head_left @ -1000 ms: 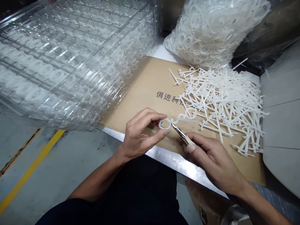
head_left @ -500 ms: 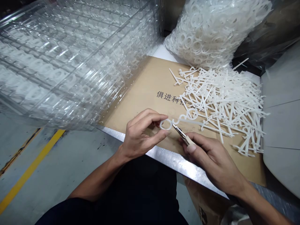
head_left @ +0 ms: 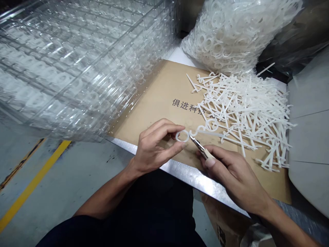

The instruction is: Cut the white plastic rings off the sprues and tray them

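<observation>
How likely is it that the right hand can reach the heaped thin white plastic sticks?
Probably yes: only brown cardboard shows between the right hand and the sticks, though it holds a cream-handled metal tool.

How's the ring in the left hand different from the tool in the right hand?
The ring is a round loop; the tool is long with a pointed tip. The ring is whitish all over; the tool is partly silvery, partly cream. Both are held in a hand.

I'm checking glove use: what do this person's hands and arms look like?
The left hand and right hand are ungloved, with no ring, watch or markings visible. The forearms are bare; dark cloth, apparently a sleeve, meets the left one.
</observation>
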The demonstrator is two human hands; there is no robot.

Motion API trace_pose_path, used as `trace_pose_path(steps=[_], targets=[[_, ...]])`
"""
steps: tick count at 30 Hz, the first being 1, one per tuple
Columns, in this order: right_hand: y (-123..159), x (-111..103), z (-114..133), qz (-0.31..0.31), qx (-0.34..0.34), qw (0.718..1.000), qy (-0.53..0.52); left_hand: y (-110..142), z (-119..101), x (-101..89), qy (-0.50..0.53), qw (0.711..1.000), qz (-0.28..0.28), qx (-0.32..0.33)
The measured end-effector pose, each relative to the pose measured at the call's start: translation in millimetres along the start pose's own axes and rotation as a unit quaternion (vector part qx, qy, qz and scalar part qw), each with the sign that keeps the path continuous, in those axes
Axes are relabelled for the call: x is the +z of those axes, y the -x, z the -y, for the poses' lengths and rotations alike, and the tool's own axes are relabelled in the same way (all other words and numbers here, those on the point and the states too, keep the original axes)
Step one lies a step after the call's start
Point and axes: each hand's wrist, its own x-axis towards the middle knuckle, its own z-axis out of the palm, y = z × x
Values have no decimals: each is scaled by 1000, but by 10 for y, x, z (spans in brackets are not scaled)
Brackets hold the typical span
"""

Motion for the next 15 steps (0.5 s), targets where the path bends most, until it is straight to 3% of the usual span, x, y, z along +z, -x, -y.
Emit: trace_pose_path(steps=[8,15], targets=[[-12,36,20,-8,-44,996,72,15,6,-2,10,1000,5,0],[-34,80,-5,-13,-23,994,106,19,17,-5,19,1000,11,-4]])
